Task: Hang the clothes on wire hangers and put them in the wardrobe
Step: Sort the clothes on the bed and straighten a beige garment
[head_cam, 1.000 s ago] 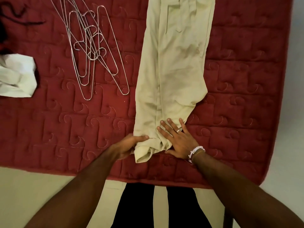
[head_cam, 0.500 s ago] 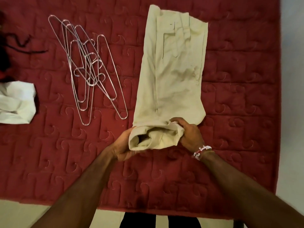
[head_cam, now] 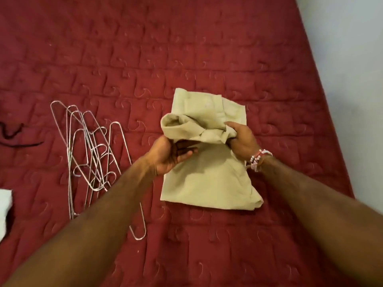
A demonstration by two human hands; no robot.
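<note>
Beige trousers [head_cam: 209, 179] lie folded over on the red quilted mattress [head_cam: 228, 48]. Their leg ends are doubled back toward the waistband and lifted a little. My left hand [head_cam: 170, 154] holds the left side of that raised fold from underneath. My right hand [head_cam: 240, 139], with a beaded bracelet at the wrist, grips the fold's right side with curled fingers. A loose pile of several wire hangers [head_cam: 91, 150] lies on the mattress to the left of the trousers, partly hidden by my left forearm.
A white cloth [head_cam: 4, 210] shows at the left edge. A dark strand [head_cam: 14, 137] lies at the far left. A pale wall [head_cam: 352, 59] borders the mattress on the right.
Both hands have carried the trouser leg ends away from me over the rest of the trousers, folding them about in half. The camera has moved forward over the mattress.
</note>
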